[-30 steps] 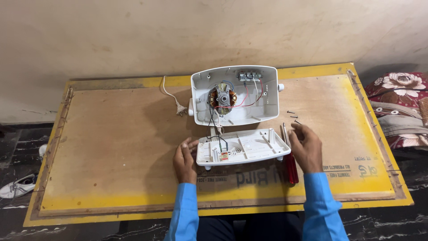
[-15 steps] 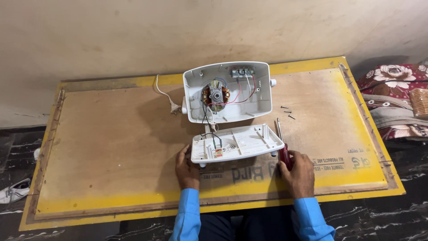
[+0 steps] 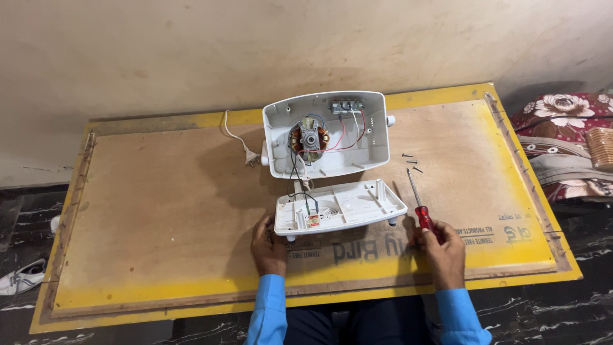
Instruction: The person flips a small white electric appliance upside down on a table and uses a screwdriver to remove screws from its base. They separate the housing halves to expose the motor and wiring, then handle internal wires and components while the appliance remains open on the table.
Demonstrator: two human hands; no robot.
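A white appliance housing (image 3: 373, 150) lies open on the board, showing a copper-wound motor (image 3: 309, 138) and red, black and blue wires. Its white cover (image 3: 357, 206) lies just in front, inner side up, still joined by wires. My left hand (image 3: 268, 244) grips the cover's near left corner. My right hand (image 3: 442, 252) is closed around the handle end of a red screwdriver (image 3: 424, 217), whose shaft points away along the cover's right end.
Three loose screws (image 3: 410, 161) lie right of the housing. A white cord with a plug (image 3: 249, 155) trails to its left. The wooden board (image 3: 159, 211) has a yellow rim. Floral bedding (image 3: 565, 137) sits at the right, a shoe (image 3: 22, 278) on the floor left.
My right hand has dropped from beside the cover's right end to the screwdriver handle and closed on it. My left hand stays at the cover's left corner.
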